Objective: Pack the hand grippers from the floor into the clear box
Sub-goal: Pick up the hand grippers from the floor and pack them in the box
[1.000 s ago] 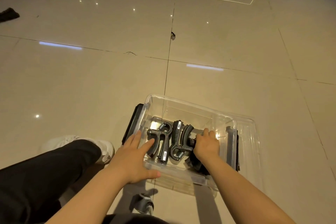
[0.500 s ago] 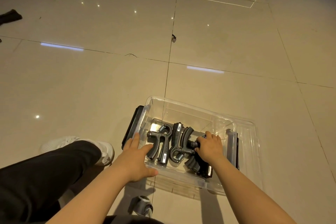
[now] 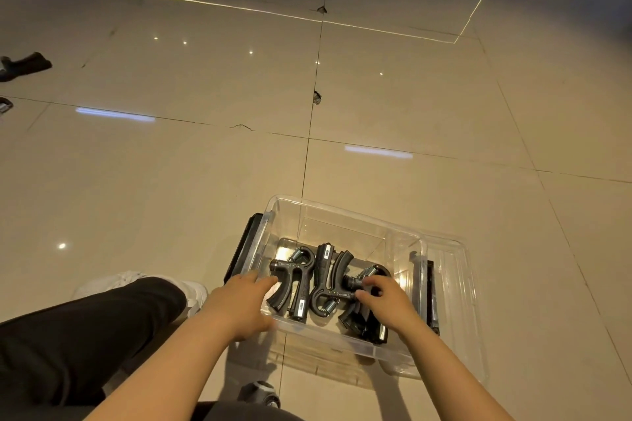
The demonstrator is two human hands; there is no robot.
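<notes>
The right hand (image 3: 384, 299) has eased off the third hand gripper (image 3: 364, 278), fingers now loosely spread above it in the clear box (image 3: 342, 219), while the left hand (image 3: 239, 304) steadies the rim, fingers straight, so another fetch from the floor (image 3: 171, 164) looks next.

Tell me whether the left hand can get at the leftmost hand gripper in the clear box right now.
Probably yes. The left hand rests at the clear box's open left rim, its fingers right beside the leftmost hand gripper. Nothing covers it.
</notes>
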